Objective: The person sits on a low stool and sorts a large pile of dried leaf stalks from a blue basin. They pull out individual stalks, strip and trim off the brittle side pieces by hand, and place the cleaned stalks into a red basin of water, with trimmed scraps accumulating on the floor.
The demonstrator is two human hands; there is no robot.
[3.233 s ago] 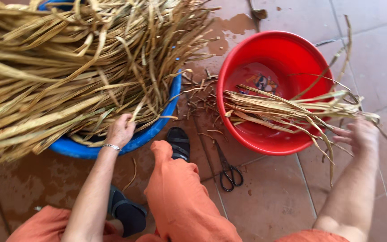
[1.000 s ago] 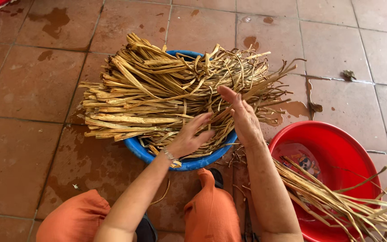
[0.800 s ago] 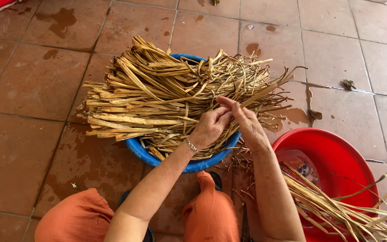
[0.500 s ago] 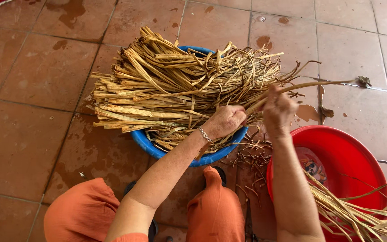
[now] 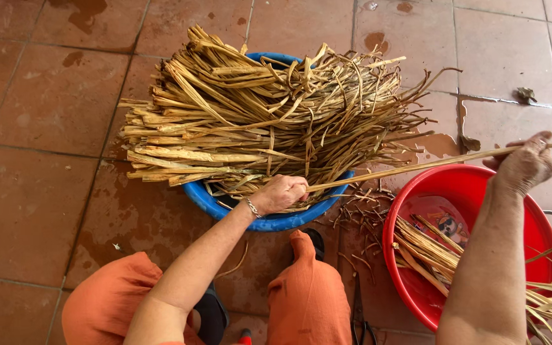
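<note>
- A long dried strip (image 5: 416,167) runs almost level between both hands, above the gap between the two basins; its far end passes the right edge of the picture.
- The left hand (image 5: 280,193) has its grip closed around the near end of the strip, just over the front rim of the blue basin (image 5: 209,201); a thin bracelet (image 5: 252,208) sits on the wrist.
- The right hand (image 5: 524,167) has its grip pinched on the same strip, raised over the far rim of the red basin (image 5: 398,265).
- The heap of dried strips (image 5: 257,121) fills the blue basin and hangs over its rim on the left and the far side; the stalk ends point left.
- The red basin holds a smaller bundle of strips (image 5: 436,255), which sticks out over its right side.
- Between the basins small broken pieces (image 5: 360,214) lie on the tiled floor (image 5: 46,115); scissors (image 5: 359,313) lie beside the orange-clad knee (image 5: 308,294).
- To the left and far side the floor is open, with some wet patches.
</note>
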